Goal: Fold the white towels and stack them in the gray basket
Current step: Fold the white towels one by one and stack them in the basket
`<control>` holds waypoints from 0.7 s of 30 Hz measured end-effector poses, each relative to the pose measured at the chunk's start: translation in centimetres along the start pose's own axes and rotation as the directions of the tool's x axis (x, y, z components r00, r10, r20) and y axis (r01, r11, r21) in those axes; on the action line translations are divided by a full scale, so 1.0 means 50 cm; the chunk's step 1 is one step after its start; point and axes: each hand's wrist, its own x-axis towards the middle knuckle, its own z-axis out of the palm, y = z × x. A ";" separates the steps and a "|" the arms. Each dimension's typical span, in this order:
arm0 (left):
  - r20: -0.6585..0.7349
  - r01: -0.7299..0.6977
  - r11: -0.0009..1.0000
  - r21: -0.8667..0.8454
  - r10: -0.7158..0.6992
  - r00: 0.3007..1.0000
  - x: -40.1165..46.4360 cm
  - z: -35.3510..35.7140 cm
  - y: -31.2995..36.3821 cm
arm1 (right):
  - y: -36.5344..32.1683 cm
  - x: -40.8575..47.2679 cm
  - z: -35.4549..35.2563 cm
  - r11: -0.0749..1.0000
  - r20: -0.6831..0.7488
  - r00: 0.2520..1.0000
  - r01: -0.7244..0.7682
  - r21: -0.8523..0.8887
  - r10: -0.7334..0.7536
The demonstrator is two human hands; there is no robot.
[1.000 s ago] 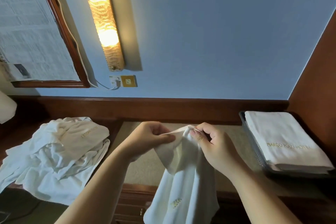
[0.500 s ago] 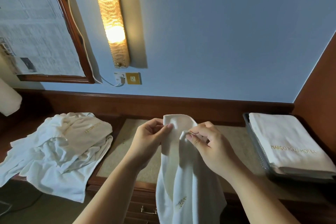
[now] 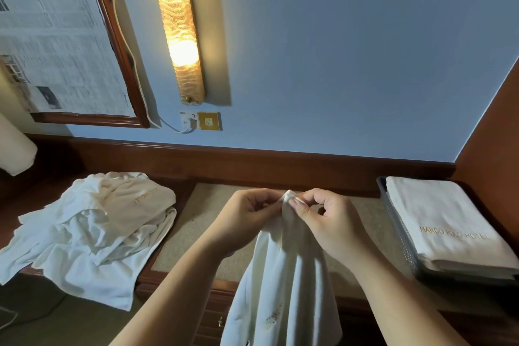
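- One view only: a head-worn wide-angle camera, looking forward and slightly down over a wooden desk (image 3: 168, 270) toward a blue wall (image 3: 337, 64).
- The wall fills the upper two-thirds of the frame; vertical lines lean outward, consistent with wide-angle distortion.
- Near field: both forearms enter from the bottom edge, with the left hand (image 3: 247, 219) and right hand (image 3: 328, 222) close to the lens at lower centre.
- Left margin reaches a framed mirror (image 3: 118, 45); right margin reaches the gray basket (image 3: 398, 233).
- No second view; no shared coverage to report.
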 end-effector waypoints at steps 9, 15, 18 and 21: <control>-0.228 0.027 0.999 -0.021 -0.031 0.973 -0.016 0.017 -0.032 | 0.000 -0.001 0.022 0.989 -0.065 0.987 -0.149 -0.010 0.148; -0.131 0.034 0.999 0.032 -0.030 0.991 -0.039 0.009 -0.057 | -0.006 -0.009 -0.004 0.987 0.096 0.983 -0.148 -0.068 0.154; -0.054 0.000 0.998 0.063 0.003 0.999 -0.044 -0.008 -0.047 | -0.011 -0.011 -0.029 0.986 0.173 0.971 -0.166 -0.005 0.164; -0.025 -0.156 0.941 0.300 0.172 0.985 -0.039 -0.009 -0.034 | -0.031 -0.005 -0.062 0.985 0.211 0.967 -0.161 0.058 0.146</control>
